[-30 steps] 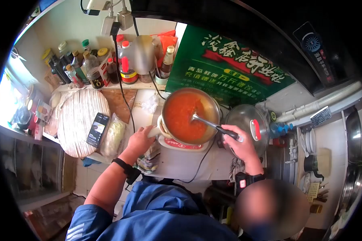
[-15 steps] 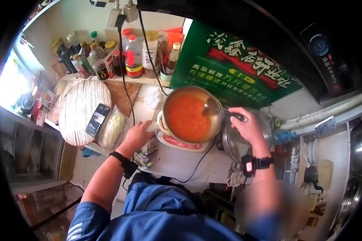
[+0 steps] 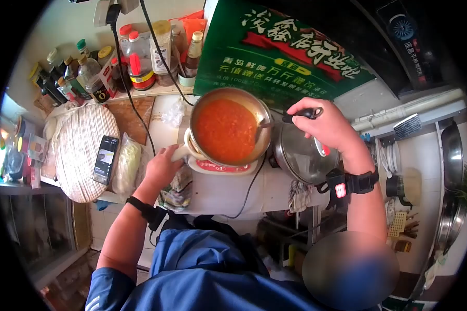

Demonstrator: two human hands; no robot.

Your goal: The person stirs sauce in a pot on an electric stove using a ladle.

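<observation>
A metal pot [image 3: 225, 127] of chunky red sauce sits on a white and red base [image 3: 223, 166]. My left hand [image 3: 163, 165] is closed round the pot's pale handle [image 3: 183, 151], left of the pot. Above and right of the pot, my right hand [image 3: 319, 122] grips the black handle of a ladle [image 3: 281, 121]. The ladle's metal end is at the pot's inner right side, partly in the sauce. Beneath my right hand lies a glass lid [image 3: 303, 155] with a red and white knob.
A round wooden board [image 3: 80, 150] holds a phone [image 3: 105, 159], beside a plastic-wrapped green vegetable [image 3: 125, 166]. Bottles [image 3: 141, 70] stand on the shelf behind, with black cables hanging before them. A cloth [image 3: 176, 192] lies below the pot handle.
The view has shifted, and the pot appears further left and higher. My right hand has moved up and right with the ladle, which now lies lower at the pot's right side.
</observation>
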